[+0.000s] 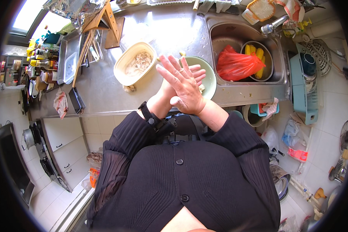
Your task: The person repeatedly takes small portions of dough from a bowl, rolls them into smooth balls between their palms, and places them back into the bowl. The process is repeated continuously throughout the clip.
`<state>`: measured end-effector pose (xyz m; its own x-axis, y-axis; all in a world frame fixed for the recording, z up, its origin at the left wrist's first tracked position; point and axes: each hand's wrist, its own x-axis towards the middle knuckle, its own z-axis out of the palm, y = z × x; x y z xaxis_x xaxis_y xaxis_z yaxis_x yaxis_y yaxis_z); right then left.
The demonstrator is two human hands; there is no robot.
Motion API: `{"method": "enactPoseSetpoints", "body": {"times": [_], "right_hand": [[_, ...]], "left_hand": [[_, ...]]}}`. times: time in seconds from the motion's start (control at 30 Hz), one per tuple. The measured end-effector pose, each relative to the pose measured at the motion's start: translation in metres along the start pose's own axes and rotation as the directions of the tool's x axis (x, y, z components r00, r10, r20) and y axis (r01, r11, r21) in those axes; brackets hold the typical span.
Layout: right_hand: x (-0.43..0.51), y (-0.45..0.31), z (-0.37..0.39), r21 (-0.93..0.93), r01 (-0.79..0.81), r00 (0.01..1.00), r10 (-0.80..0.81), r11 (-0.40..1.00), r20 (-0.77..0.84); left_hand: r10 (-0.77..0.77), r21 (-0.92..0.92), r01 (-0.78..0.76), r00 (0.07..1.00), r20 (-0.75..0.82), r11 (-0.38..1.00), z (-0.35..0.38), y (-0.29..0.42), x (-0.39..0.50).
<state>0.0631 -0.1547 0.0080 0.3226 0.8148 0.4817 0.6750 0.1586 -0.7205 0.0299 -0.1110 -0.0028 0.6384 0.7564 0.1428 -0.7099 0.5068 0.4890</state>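
My right hand [187, 91] lies across my left hand [168, 88], palm against palm, with the fingers of both stretched out. Whatever may be between the palms is hidden. Whitish residue coats my right thumb and fingers. Directly below them stands a pale green bowl [211, 79], partly covered by the hands, with a bit of whitish food [201, 88] showing inside. Left of the hands is a cream oval tub [119, 71] holding pale, moist shredded food [139, 63]. A small light brown lump [129, 88] touches the counter by the tub's near edge.
The steel sink [227, 32] on the right contains a red plastic bag [237, 65] and a metal pot with corn cobs [259, 62]. Long chopsticks [82, 58], a wooden rack [110, 21] and sauce bottles [46, 63] stand left. A cloth [61, 103] hangs at the counter's front edge.
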Motion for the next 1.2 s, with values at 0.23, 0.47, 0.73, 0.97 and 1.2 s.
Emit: {"method": "enactPoseSetpoints", "body": {"times": [0.23,0.47,0.73,0.97,1.2], "right_hand": [[0.024,0.030,-0.017,-0.124,0.005,0.989,-0.023,0.992,-0.145],[0.023,0.050,-0.023,-0.347,-0.158,0.973,0.086,0.925,-0.214],[-0.039,0.078,-0.050,-0.374,-0.484,0.801,0.573,0.791,0.175],[-0.083,0.094,-0.006,-0.841,-0.140,0.620,0.709,0.522,0.336],[-0.083,0.098,-0.007,-0.837,-0.086,0.628,0.681,0.540,0.375]], "left_hand": [[-0.654,0.118,0.682,0.727,-0.208,0.722,-0.010,0.039,0.016],[-0.823,0.305,0.831,0.533,-0.197,0.465,-0.027,0.061,0.033],[-0.608,0.895,-0.432,0.742,0.282,-0.111,-0.105,0.039,0.031],[-0.799,0.531,-0.770,0.544,0.256,-0.354,-0.123,0.013,0.023],[-0.826,0.446,-0.812,0.513,0.234,-0.377,-0.127,0.009,0.023]]}}
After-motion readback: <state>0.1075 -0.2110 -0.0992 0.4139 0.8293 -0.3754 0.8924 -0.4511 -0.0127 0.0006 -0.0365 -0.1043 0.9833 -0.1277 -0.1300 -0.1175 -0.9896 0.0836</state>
